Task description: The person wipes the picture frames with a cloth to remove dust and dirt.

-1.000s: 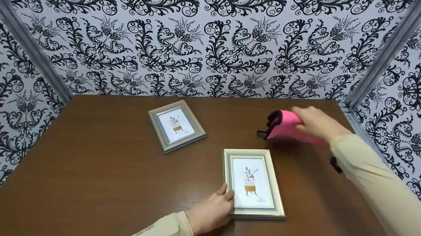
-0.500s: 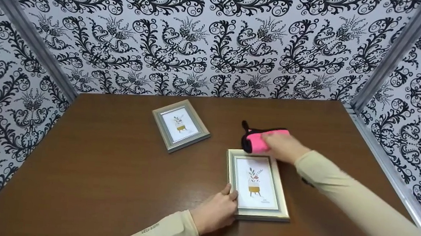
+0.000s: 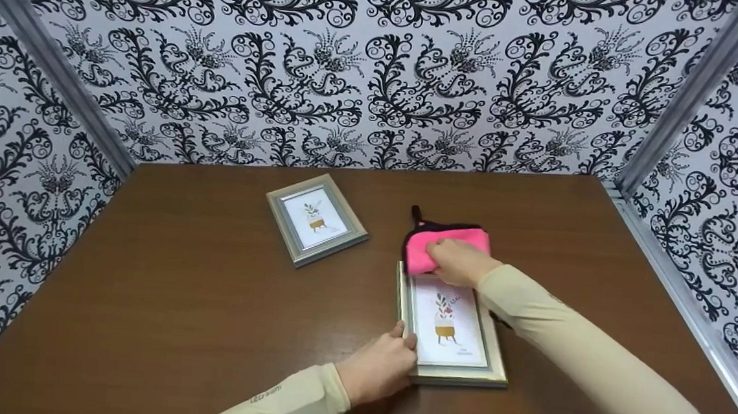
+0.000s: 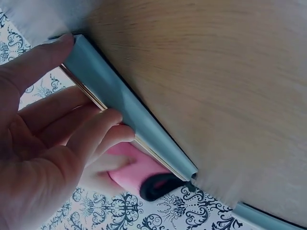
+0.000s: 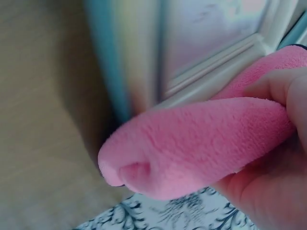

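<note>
A picture frame [image 3: 497, 365] with a cream and pale-green border lies on the table, its print showing a plant in a pot on legs. My left hand [image 3: 378, 367] holds its lower left edge; in the left wrist view the thumb is at one corner and the fingers lie along the side [image 4: 120, 100]. My right hand [image 3: 463, 260] grips a folded pink cleaning cloth [image 3: 418, 249] with black trim and a black loop, over the frame's top end. Fuzzy cloth [image 5: 201, 143] fills the right wrist view, partly hiding the frame there.
A second, similar picture frame [image 3: 286, 227] lies turned at an angle farther back on the left. The brown wooden table [image 3: 175, 284] is enclosed by black-and-white patterned walls [image 3: 327, 68] with metal corner posts [image 3: 676, 92].
My right hand has brought the pink cloth leftward and toward me, from the table's right side onto the frame's top end. My left hand has kept its place on the frame.
</note>
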Action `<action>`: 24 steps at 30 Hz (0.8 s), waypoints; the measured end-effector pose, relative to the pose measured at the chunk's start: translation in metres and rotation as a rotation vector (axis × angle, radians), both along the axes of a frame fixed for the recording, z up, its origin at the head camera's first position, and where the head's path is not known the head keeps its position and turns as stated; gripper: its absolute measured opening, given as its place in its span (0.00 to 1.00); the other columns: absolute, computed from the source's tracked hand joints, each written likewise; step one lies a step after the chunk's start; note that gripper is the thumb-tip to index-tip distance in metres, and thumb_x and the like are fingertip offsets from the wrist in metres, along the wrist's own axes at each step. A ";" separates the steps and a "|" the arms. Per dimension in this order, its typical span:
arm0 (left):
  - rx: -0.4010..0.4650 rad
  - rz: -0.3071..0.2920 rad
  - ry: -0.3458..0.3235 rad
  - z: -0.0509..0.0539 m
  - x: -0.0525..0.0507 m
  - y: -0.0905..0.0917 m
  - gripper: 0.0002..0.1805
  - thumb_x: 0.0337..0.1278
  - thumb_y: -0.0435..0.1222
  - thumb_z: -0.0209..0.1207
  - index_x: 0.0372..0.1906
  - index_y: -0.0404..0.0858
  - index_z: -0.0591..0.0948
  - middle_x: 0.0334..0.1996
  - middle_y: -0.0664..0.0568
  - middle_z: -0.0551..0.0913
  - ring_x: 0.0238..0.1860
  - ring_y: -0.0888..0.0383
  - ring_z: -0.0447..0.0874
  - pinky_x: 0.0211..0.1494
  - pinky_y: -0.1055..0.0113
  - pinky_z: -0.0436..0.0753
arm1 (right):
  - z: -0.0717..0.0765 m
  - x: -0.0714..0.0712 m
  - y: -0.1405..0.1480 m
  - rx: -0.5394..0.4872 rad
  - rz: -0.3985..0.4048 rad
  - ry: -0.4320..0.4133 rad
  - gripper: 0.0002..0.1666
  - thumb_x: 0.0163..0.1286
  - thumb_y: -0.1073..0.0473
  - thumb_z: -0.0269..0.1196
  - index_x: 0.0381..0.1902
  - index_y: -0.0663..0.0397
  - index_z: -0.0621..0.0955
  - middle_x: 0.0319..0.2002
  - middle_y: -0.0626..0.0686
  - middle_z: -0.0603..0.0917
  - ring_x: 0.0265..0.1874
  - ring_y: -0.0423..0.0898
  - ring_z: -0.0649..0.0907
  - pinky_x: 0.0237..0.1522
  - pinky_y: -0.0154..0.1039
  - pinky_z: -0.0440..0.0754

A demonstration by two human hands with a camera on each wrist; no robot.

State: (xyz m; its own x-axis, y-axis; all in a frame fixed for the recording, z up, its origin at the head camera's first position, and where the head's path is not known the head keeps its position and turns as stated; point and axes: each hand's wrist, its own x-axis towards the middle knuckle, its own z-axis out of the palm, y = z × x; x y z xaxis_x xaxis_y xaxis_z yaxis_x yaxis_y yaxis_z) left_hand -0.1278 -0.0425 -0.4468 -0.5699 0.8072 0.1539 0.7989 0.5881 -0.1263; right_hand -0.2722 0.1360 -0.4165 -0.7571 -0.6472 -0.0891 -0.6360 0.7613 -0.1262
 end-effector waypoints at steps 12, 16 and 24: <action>0.000 0.001 0.017 0.004 0.001 0.003 0.10 0.38 0.41 0.74 0.23 0.43 0.84 0.30 0.52 0.82 0.28 0.59 0.82 0.43 0.69 0.82 | -0.008 -0.004 -0.030 -0.083 0.117 0.015 0.17 0.64 0.67 0.60 0.52 0.65 0.77 0.46 0.64 0.81 0.48 0.59 0.81 0.53 0.51 0.77; 0.003 -0.001 -0.005 0.007 0.001 0.003 0.11 0.37 0.42 0.75 0.23 0.44 0.83 0.27 0.54 0.81 0.28 0.60 0.81 0.45 0.70 0.81 | -0.008 -0.005 -0.014 -0.135 0.118 0.031 0.16 0.66 0.63 0.62 0.50 0.62 0.77 0.45 0.62 0.82 0.47 0.58 0.81 0.52 0.50 0.77; 0.001 -0.043 -0.001 0.009 -0.001 -0.001 0.13 0.36 0.42 0.75 0.22 0.44 0.81 0.24 0.57 0.79 0.29 0.63 0.80 0.46 0.71 0.80 | -0.013 -0.007 0.038 -0.169 0.056 0.050 0.16 0.61 0.67 0.64 0.48 0.64 0.77 0.44 0.64 0.82 0.45 0.61 0.82 0.50 0.54 0.78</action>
State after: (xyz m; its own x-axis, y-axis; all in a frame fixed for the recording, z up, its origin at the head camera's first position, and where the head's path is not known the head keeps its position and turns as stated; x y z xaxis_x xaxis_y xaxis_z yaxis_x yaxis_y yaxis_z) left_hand -0.1283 -0.0430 -0.4378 -0.5348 0.8308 0.1541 0.8236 0.5533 -0.1250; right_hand -0.2794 0.1738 -0.4290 -0.7204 -0.6909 0.0613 -0.6853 0.6953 -0.2166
